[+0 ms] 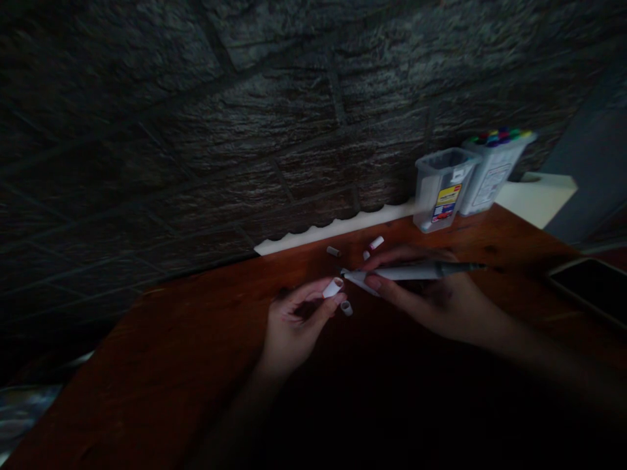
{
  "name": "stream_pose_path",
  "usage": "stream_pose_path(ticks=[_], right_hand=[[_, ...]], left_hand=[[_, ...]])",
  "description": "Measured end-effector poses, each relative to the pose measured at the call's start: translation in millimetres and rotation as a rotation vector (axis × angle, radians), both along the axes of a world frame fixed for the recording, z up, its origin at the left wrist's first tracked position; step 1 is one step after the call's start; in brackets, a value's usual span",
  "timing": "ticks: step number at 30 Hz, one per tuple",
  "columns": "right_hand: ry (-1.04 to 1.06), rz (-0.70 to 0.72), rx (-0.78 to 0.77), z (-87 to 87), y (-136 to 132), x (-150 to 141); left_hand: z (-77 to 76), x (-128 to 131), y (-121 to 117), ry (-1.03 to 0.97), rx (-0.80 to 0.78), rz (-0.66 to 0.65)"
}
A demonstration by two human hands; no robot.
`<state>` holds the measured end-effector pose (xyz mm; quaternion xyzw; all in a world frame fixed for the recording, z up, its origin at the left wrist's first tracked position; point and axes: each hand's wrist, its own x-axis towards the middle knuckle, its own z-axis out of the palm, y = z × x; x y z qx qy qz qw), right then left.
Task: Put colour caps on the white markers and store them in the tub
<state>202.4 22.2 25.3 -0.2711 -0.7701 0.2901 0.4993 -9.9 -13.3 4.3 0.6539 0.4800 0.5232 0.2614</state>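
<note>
Between the thumb and fingers of my left hand (296, 320) is a small white marker cap (333, 287), its open end turned up and to the right. My right hand (426, 294) grips a marker (406, 271) with a pale barrel and a dark end pointing right. The marker's left tip is close to the cap's mouth; whether they touch I cannot tell. Another white cap (347, 307) stands on the wooden table just below the tip. Two more caps, one (334, 251) and one with a pinkish rim (376, 243), lie behind my hands.
A transparent plastic box (426, 196) with a yellow-and-blue label stands at the back right. Beside it another box (492, 173) holds several coloured markers. A white scalloped strip (337, 228) runs along the stone wall. At right lies a dark-screened phone-like device (592, 287). The scene is dim.
</note>
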Motion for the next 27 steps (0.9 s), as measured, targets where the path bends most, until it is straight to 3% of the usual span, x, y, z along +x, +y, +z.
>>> stream_pose_path(ticks=[8,12,15,21,27], right_hand=[[-0.089,0.020,0.123,-1.5,-3,-2],[-0.124,-0.201,0.204,-2.2,16,10],[-0.107,-0.339,0.179,-0.8,28,18],[-0.096,-0.250,0.152,-1.8,20,9],[-0.138,-0.339,0.011,-2.8,28,15]], left_hand=[[-1.5,-3,-1,0.059,0.031,0.000],[2.3,0,-6,0.031,0.013,-0.056],[3.7,0,-6,0.003,-0.014,-0.073],[2.3,-2,-1,-0.015,-0.008,-0.034],[-3.8,-5,1,0.035,0.016,0.001]])
